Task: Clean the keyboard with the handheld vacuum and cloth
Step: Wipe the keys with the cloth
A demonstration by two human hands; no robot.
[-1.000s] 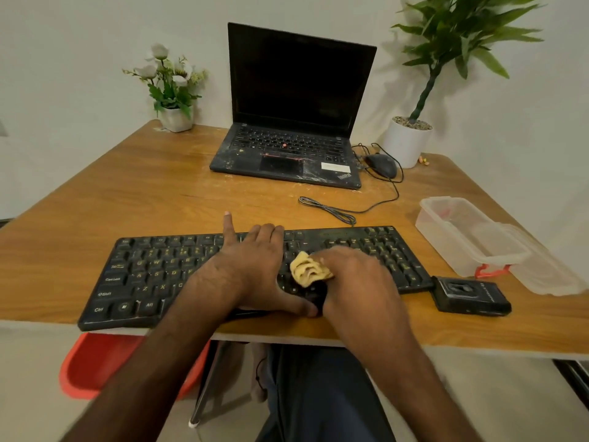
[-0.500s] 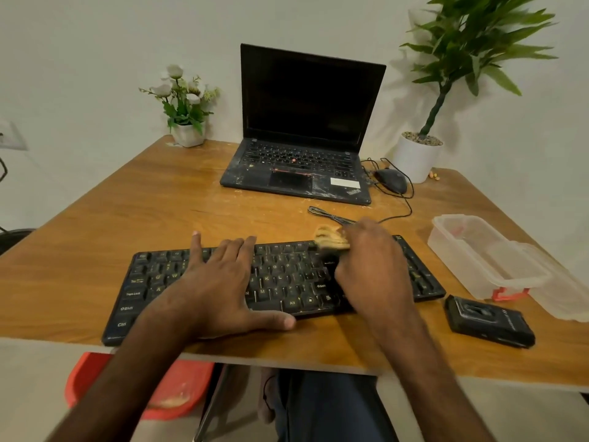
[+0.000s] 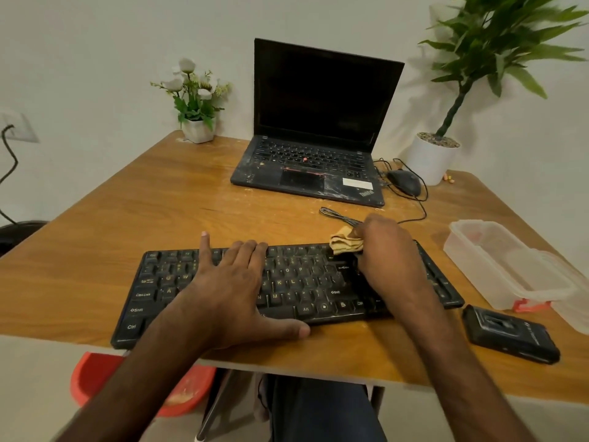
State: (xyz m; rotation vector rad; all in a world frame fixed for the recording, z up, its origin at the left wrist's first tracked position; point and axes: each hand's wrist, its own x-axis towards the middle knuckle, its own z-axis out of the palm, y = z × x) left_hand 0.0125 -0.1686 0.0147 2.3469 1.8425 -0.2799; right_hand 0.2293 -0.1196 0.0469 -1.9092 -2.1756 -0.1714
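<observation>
The right hand [image 3: 387,253] grips the bunched cloth [image 3: 344,242] and has swept it from the near row of the keyboard [image 3: 302,282] up to its far edge, right of centre. The left hand [image 3: 229,285] stays flat, fingers straight, pressing the left half steady. The keyboard lies along the front of the tabletop [image 3: 159,212]. A black device [image 3: 510,334], probably the vacuum, lies untouched beside its right end, so wiping seems mid-course.

Keyboard [image 3: 306,282] at table [image 3: 127,218] front edge; laptop [image 3: 306,161] behind it, mouse [image 3: 404,181] to laptop's right. Handheld vacuum [image 3: 510,333] right of keyboard (plastic container [image 3: 510,266] just behind the vacuum).
</observation>
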